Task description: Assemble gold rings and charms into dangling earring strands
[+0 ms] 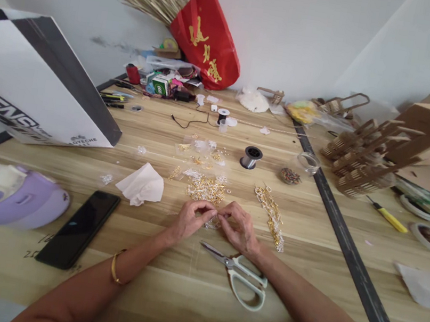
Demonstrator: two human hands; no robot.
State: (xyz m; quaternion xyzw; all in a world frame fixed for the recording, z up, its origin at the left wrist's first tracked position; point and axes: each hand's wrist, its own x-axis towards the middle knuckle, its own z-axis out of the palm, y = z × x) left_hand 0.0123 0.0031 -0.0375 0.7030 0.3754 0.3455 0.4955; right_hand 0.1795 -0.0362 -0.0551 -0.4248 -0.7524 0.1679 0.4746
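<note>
My left hand (193, 218) and my right hand (238, 227) meet fingertip to fingertip above the wooden table, both in a pinch. Whatever lies between the fingers is too small to name. Just beneath them is a small silvery beaded strand (212, 225), partly covered by the fingers. A pile of gold and white beads (206, 187) lies right beyond my hands. To the right rests a strand of gold and silver beads (271, 218). Scissors with pale handles (247, 281) lie by my right wrist, blades slightly apart.
Left are a black phone (79, 229), a purple bottle (27, 200), a crumpled tissue (142, 185) and a large box (40, 86). Beyond the beads stand a thread spool (251, 157) and a bead jar (296, 170). Small baskets (365, 156) and a yellow cutter (390, 217) lie right.
</note>
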